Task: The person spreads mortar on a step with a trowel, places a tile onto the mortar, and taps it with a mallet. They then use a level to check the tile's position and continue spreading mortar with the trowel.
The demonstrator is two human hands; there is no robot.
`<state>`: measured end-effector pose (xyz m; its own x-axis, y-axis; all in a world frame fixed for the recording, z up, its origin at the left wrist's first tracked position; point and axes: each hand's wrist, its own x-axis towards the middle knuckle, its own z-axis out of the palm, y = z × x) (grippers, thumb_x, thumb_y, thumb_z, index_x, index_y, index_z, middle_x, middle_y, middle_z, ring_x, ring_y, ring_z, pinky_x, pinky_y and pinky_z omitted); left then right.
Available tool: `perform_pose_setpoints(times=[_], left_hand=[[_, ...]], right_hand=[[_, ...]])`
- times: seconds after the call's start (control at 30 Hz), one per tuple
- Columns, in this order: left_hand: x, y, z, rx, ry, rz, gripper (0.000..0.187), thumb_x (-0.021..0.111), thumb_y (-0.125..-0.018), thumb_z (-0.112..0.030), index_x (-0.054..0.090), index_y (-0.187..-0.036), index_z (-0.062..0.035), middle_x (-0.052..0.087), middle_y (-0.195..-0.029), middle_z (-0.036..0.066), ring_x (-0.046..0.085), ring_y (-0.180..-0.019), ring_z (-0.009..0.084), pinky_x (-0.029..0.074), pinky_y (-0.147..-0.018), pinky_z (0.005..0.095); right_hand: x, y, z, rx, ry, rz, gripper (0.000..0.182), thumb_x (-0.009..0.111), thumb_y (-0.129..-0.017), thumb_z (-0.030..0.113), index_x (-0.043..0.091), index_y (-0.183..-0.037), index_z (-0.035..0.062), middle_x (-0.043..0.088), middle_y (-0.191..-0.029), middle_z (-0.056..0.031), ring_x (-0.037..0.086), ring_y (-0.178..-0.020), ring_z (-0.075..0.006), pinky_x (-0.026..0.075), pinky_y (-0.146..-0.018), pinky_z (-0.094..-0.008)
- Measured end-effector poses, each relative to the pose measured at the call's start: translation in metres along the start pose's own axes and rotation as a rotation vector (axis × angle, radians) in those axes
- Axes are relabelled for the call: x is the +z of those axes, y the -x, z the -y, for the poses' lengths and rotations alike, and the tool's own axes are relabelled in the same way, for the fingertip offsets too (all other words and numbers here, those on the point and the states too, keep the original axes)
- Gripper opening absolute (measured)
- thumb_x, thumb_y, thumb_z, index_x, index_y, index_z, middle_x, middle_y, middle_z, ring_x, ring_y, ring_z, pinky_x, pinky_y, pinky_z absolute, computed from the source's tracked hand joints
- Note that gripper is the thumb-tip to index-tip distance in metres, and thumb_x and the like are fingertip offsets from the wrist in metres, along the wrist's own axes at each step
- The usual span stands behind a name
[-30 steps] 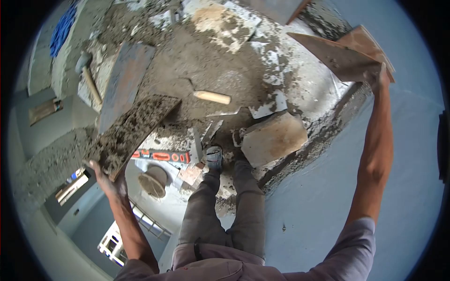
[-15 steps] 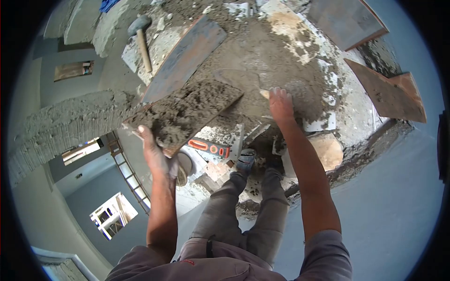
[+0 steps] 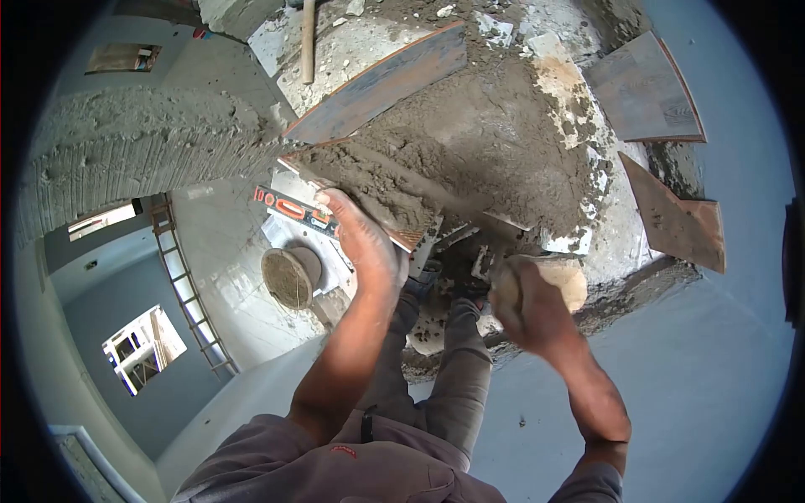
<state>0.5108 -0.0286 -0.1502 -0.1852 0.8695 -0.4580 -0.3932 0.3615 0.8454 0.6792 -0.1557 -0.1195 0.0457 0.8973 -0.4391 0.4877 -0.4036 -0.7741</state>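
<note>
Since the earlier frame, right hand point(image 3: 528, 306) drew back gripping a mortar-caked steel trowel point(image 3: 453, 201); left hand point(image 3: 365, 239) clamps the mortar-loaded rectangular tile point(image 3: 369, 189) at chest height. Step: buttering. Next: level strokes.

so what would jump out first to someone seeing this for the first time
First, the big heap of grey wet mortar filling the upper middle. In front of it the left hand grips the near edge of a mortar-caked rectangular tile, and the right hand is closed on a trowel whose grey blade lies across the mortar. Two brown tiles lie at the right, and an orange spirit level sits left of the hands.
</note>
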Motion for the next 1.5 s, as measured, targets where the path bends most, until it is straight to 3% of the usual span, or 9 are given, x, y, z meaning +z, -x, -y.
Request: perform_pose_setpoints(times=[0.3, 0.33, 0.4, 0.6, 1.1, 1.23, 1.3, 1.4, 1.5], left_hand=[[0.003, 0.0, 0.02, 0.319, -0.054, -0.106, 0.059, 0.034, -0.09, -0.057, 0.039, -0.119, -0.0057, 0.04, -0.122, 0.006, 0.04, -0.109, 0.015, 0.033, -0.095, 0.0315], [0.007, 0.003, 0.013, 0.314, -0.05, -0.111, 0.059, 0.034, -0.09, -0.057, 0.039, -0.119, -0.0057, 0.04, -0.122, 0.006, 0.04, -0.109, 0.015, 0.033, -0.095, 0.0315], [0.012, 0.008, 0.001, -0.088, 0.249, -0.091, 0.072, 0.034, -0.088, -0.061, 0.031, -0.131, -0.0042, 0.037, -0.129, 0.011, 0.039, -0.117, 0.022, 0.031, -0.1, 0.0358], [0.018, 0.001, -0.005, 0.016, 0.232, -0.024, 0.084, 0.032, -0.084, -0.067, 0.025, -0.135, 0.0001, 0.033, -0.135, 0.016, 0.036, -0.121, 0.0293, 0.029, -0.102, 0.039], [0.006, -0.007, 0.005, 0.098, -0.073, -0.042, 0.089, 0.023, -0.087, -0.066, 0.024, -0.133, 0.0097, 0.034, -0.134, 0.019, 0.036, -0.12, 0.0284, 0.026, -0.102, 0.0335], [0.0, -0.011, 0.004, 0.09, -0.14, -0.006, 0.085, 0.025, -0.088, -0.063, 0.023, -0.134, 0.0084, 0.033, -0.135, 0.018, 0.035, -0.121, 0.0263, 0.024, -0.103, 0.0321], [-0.006, -0.017, 0.01, 0.129, -0.104, -0.002, 0.083, 0.027, -0.089, -0.062, 0.023, -0.135, 0.0073, 0.033, -0.136, 0.016, 0.034, -0.122, 0.025, 0.024, -0.103, 0.0314], [-0.012, -0.021, 0.006, 0.065, -0.049, 0.02, 0.081, 0.028, -0.09, -0.06, 0.022, -0.136, 0.0064, 0.032, -0.137, 0.016, 0.033, -0.123, 0.0243, 0.023, -0.103, 0.031], [-0.012, -0.016, 0.007, 0.051, -0.013, -0.035, 0.079, 0.028, -0.091, -0.058, 0.022, -0.136, 0.0059, 0.031, -0.138, 0.016, 0.032, -0.124, 0.0234, 0.023, -0.104, 0.0306]], right_hand=[[0.007, 0.012, 0.033, -0.154, 0.31, 0.187, 0.046, 0.06, -0.079, 0.019, 0.04, -0.116, 0.0006, 0.055, -0.085, -0.0205, 0.058, -0.073, -0.0405, 0.047, -0.061, -0.0466], [0.008, 0.006, 0.029, -0.151, 0.315, 0.192, 0.046, 0.06, -0.079, 0.019, 0.04, -0.116, 0.0006, 0.055, -0.085, -0.0205, 0.058, -0.073, -0.0405, 0.047, -0.061, -0.0466], [0.018, -0.013, 0.012, -0.034, 0.367, 0.194, 0.047, 0.057, -0.081, 0.021, 0.037, -0.12, 0.006, 0.054, -0.082, -0.019, 0.059, -0.069, -0.0389, 0.048, -0.058, -0.0452], [0.057, -0.065, -0.034, -0.136, 0.355, 0.066, 0.033, 0.054, -0.082, 0.018, 0.038, -0.108, 0.0061, 0.056, -0.086, -0.0239, 0.058, -0.073, -0.0438, 0.047, -0.063, -0.0514], [0.124, -0.148, -0.125, 0.002, 0.396, -0.125, 0.035, 0.043, -0.085, 0.015, 0.039, -0.119, 0.0059, 0.06, -0.087, -0.0246, 0.059, -0.082, -0.0422, 0.046, -0.073, -0.0496], [0.123, -0.167, -0.125, 0.007, 0.449, -0.299, 0.035, 0.046, -0.084, 0.016, 0.041, -0.118, 0.0063, 0.06, -0.081, -0.0197, 0.061, -0.07, -0.0363, 0.049, -0.063, -0.0463], [0.095, -0.165, -0.098, 0.343, -0.316, -0.034, 0.033, 0.052, -0.082, 0.017, 0.044, -0.112, 0.0069, 0.057, -0.073, -0.0125, 0.056, -0.053, -0.0266, 0.047, -0.048, -0.0412], [0.059, -0.181, -0.122, 0.589, -0.643, 0.283, 0.033, 0.057, -0.078, 0.016, 0.044, -0.107, 0.0075, 0.05, -0.067, -0.0083, 0.048, -0.044, -0.0192, 0.041, -0.038, -0.0361], [0.04, -0.14, -0.105, 0.505, -0.504, 0.171, 0.029, 0.058, -0.078, 0.017, 0.045, -0.102, 0.0088, 0.049, -0.064, -0.0062, 0.048, -0.044, -0.0188, 0.04, -0.037, -0.0368]])
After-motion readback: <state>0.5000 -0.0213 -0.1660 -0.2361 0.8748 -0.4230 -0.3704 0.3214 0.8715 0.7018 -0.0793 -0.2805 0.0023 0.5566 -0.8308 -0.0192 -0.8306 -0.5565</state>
